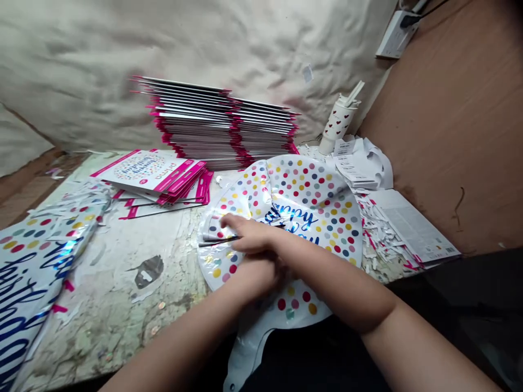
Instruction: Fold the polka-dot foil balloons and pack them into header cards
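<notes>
A flat, round foil balloon [335, 218] with coloured dots and blue lettering lies in front of me, partly folded and creased. Its pale neck [249, 348] hangs over the table's front edge. My right hand [255, 235] reaches across from the right, fingers bent and closed on a folded layer at the balloon's left side. Below it, my left hand [259, 272] rests on the balloon, its fingers hidden under the right wrist. The crossed arms cover part of the lettering.
Pink-edged card packets stand in a tall stack [204, 125] at the back. Several more packets [159, 177] lie left of it. More dotted foil [36, 272] lies at far left. At right are a cup [339, 122], label strips [359, 163], paper scraps [384, 234] and a flat card [417, 226].
</notes>
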`<action>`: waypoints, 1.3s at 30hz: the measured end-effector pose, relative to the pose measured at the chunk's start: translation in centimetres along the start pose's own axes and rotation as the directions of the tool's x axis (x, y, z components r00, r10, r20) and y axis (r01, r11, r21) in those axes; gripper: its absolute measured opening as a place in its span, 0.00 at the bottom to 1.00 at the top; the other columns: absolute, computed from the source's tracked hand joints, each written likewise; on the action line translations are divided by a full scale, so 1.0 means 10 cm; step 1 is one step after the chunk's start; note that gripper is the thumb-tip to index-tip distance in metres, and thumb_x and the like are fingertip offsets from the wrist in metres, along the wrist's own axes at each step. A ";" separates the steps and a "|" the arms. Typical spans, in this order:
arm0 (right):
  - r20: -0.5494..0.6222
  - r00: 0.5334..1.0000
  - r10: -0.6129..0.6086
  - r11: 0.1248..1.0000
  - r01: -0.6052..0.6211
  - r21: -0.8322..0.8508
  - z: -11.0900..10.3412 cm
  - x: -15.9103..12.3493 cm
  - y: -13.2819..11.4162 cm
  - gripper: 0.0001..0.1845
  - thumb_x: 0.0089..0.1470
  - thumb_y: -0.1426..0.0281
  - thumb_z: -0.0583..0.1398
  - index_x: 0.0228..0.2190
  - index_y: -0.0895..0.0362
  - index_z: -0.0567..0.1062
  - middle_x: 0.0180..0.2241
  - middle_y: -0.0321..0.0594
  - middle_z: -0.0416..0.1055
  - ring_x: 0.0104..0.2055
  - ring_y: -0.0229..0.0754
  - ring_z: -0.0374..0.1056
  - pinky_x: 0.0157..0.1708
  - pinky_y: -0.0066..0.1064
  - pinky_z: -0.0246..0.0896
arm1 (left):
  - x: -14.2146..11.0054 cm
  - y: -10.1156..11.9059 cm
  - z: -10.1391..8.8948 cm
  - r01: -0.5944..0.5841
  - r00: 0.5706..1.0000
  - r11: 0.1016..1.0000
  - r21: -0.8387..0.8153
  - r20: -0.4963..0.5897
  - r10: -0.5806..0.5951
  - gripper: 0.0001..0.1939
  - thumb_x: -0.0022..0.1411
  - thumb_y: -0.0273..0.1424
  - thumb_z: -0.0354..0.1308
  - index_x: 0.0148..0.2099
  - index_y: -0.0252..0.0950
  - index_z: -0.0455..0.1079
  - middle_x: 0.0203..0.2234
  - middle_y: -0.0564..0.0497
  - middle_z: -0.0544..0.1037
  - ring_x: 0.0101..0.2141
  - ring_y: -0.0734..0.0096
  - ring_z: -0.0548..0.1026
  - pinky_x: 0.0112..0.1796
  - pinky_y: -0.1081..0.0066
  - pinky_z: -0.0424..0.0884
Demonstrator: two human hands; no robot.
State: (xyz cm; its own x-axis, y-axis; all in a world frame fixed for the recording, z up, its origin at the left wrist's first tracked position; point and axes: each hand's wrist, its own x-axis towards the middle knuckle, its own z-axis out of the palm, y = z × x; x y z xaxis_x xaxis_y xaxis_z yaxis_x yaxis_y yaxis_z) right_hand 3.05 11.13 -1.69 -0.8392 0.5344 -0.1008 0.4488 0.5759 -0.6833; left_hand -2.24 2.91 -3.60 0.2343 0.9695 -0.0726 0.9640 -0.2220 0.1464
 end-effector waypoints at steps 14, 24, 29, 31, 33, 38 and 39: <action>-0.393 0.919 -0.001 0.937 -0.136 -0.321 0.36 0.25 0.05 0.14 0.47 0.72 0.57 0.38 0.62 0.72 0.40 0.50 0.70 0.44 0.48 0.63 0.43 0.36 0.61 | -0.33 -1.19 -0.38 -0.081 0.824 0.886 0.457 -0.469 0.317 0.10 0.60 0.27 0.49 0.35 0.34 0.72 0.37 0.42 0.75 0.37 0.57 0.71 0.41 0.59 0.65; -0.915 0.403 -0.006 0.904 -0.388 -0.177 -1.39 -0.85 0.27 0.20 0.59 0.77 0.40 0.47 0.68 0.64 0.47 0.57 0.66 0.49 0.44 0.63 0.47 0.38 0.56 | -0.27 -1.09 0.11 -0.064 0.992 0.985 0.163 -0.100 0.081 0.39 0.57 0.53 0.44 0.63 0.32 0.52 0.60 0.33 0.55 0.60 0.39 0.50 0.53 0.50 0.55; -0.892 0.076 -0.446 0.764 -0.487 -0.423 -1.60 -1.49 0.08 0.14 0.60 0.71 0.49 0.40 0.61 0.71 0.39 0.48 0.72 0.43 0.45 0.69 0.43 0.37 0.61 | -0.13 -1.11 -0.08 -0.006 0.995 1.000 -0.002 -0.104 0.006 0.40 0.55 0.55 0.45 0.60 0.32 0.58 0.60 0.35 0.56 0.60 0.40 0.49 0.54 0.47 0.52; -0.792 0.257 -0.554 0.718 -0.333 -0.611 -1.24 -1.50 0.03 0.14 0.58 0.74 0.50 0.44 0.59 0.70 0.41 0.45 0.73 0.44 0.42 0.69 0.43 0.34 0.64 | -0.13 -0.99 -0.19 0.035 0.990 0.956 -0.293 -0.119 -0.073 0.37 0.55 0.56 0.45 0.55 0.33 0.65 0.56 0.37 0.63 0.58 0.44 0.56 0.54 0.48 0.54; -0.666 0.441 -0.602 0.697 -0.118 -0.708 -0.76 -1.42 0.03 0.16 0.57 0.77 0.51 0.47 0.61 0.68 0.43 0.47 0.72 0.47 0.41 0.68 0.45 0.32 0.66 | -0.19 -0.77 -0.28 0.162 0.984 0.662 -0.732 0.065 -0.168 0.39 0.55 0.58 0.39 0.51 0.32 0.67 0.48 0.37 0.72 0.50 0.48 0.68 0.50 0.51 0.62; -0.406 0.781 -0.474 0.752 0.120 -0.648 0.21 -1.30 0.22 0.15 0.58 0.73 0.51 0.44 0.65 0.70 0.44 0.51 0.72 0.50 0.45 0.66 0.48 0.37 0.64 | -0.38 -0.24 -0.28 0.565 0.807 -0.251 -0.786 0.590 -0.031 0.28 0.53 0.45 0.58 0.51 0.31 0.66 0.38 0.42 0.78 0.37 0.58 0.76 0.40 0.63 0.71; -0.353 0.827 -0.437 0.781 0.155 -0.605 0.29 -1.32 0.26 0.17 0.58 0.69 0.52 0.46 0.65 0.69 0.47 0.51 0.71 0.52 0.46 0.64 0.50 0.38 0.62 | -0.40 -0.19 -0.26 0.591 0.777 -0.269 -0.761 0.626 -0.065 0.25 0.51 0.39 0.62 0.50 0.32 0.67 0.37 0.43 0.78 0.36 0.61 0.77 0.39 0.66 0.72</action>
State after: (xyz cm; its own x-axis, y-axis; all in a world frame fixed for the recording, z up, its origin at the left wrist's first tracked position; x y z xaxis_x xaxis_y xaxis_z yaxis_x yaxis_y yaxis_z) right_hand 14.38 3.80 -4.23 -0.7821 0.4085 0.4706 0.4066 0.9068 -0.1114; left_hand -5.30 -0.25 -1.03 0.1981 0.7024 -0.6837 -0.2162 0.7116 0.6685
